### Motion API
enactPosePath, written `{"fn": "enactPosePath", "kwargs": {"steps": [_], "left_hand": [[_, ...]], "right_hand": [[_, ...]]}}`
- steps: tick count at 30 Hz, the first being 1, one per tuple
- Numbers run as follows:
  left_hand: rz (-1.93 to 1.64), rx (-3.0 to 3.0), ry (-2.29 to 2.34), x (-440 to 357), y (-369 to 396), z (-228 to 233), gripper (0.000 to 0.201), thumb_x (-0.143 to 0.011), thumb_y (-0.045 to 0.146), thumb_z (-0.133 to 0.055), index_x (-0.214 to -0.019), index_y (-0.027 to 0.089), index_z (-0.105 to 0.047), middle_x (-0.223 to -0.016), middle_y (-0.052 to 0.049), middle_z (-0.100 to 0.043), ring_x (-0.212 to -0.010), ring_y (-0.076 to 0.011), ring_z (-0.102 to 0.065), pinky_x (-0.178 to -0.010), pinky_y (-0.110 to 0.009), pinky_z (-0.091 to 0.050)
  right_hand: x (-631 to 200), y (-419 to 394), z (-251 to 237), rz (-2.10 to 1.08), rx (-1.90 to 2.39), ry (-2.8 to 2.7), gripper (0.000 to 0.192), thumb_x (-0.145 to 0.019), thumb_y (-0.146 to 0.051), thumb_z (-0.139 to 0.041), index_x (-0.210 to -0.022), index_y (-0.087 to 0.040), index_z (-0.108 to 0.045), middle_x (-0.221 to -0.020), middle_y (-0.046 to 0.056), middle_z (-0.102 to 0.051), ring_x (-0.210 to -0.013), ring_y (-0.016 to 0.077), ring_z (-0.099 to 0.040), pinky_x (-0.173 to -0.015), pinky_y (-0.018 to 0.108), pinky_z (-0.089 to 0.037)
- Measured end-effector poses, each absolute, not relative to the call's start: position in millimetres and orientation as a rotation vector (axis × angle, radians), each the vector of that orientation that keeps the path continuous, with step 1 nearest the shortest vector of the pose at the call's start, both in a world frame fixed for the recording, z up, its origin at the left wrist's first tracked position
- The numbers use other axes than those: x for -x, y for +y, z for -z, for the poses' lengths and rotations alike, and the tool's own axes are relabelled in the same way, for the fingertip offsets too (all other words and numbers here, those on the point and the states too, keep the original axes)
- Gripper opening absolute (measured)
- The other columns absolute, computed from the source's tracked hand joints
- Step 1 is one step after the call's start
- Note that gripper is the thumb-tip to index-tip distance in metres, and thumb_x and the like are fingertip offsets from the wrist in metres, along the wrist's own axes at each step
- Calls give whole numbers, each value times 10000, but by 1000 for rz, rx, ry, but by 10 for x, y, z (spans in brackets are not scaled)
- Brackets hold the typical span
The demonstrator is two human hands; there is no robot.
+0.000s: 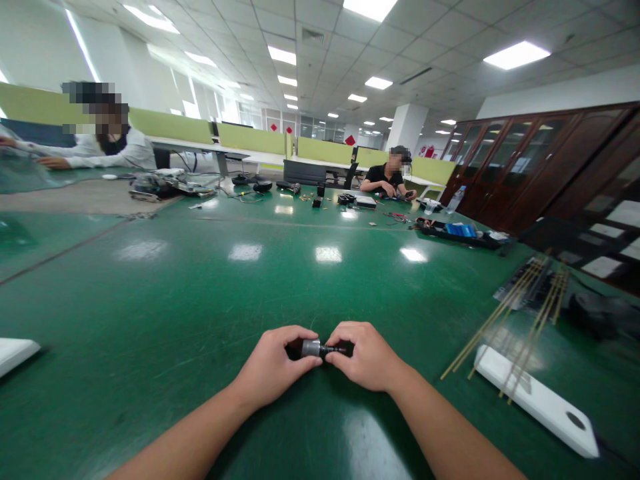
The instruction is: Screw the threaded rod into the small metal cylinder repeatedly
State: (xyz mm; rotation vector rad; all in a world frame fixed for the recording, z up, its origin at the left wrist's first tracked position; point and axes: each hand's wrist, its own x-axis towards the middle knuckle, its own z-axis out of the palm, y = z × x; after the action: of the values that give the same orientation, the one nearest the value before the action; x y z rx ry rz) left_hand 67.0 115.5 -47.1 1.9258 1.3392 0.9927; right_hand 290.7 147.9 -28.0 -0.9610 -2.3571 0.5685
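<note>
- My left hand is curled closed around the silver end of a small cylindrical part, thumb and fingers pinching it.
- My right hand is closed on the part's dark end, fingers folded over it, so most of that end is hidden.
- The small cylindrical part lies level between my two hands, just above the green tabletop, close in front of me near the middle of the view; I cannot tell whether it touches the surface.
- To my right, a white flat board lies on the tabletop, with several thin wooden sticks lying slantwise across its far end.
- Beyond the sticks sits a dark tray, blurred at the edge of view.
- At my far left, the corner of a white flat object shows on the tabletop.
- Across the tabletop, a person in a black shirt sits with small dark parts and tools scattered in front of them.
- On the far left, a person in a white shirt leans over the tabletop, one arm stretched out.
</note>
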Motion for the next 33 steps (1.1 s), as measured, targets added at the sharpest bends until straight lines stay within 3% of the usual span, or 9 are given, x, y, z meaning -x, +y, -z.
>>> {"fn": "enactPosePath", "kwargs": {"steps": [33], "left_hand": [[-1018, -1859, 1381, -656, 1154, 468, 283, -758, 328, -806, -1026, 267, -735, -949, 4, -732, -865, -201, -662, -796, -309, -501]], "right_hand": [[-3009, 1497, 223, -520, 1002, -2387, 63, -813, -211, -710, -876, -216, -713, -819, 18, -684, -765, 174, -623, -732, 296, -467]]}}
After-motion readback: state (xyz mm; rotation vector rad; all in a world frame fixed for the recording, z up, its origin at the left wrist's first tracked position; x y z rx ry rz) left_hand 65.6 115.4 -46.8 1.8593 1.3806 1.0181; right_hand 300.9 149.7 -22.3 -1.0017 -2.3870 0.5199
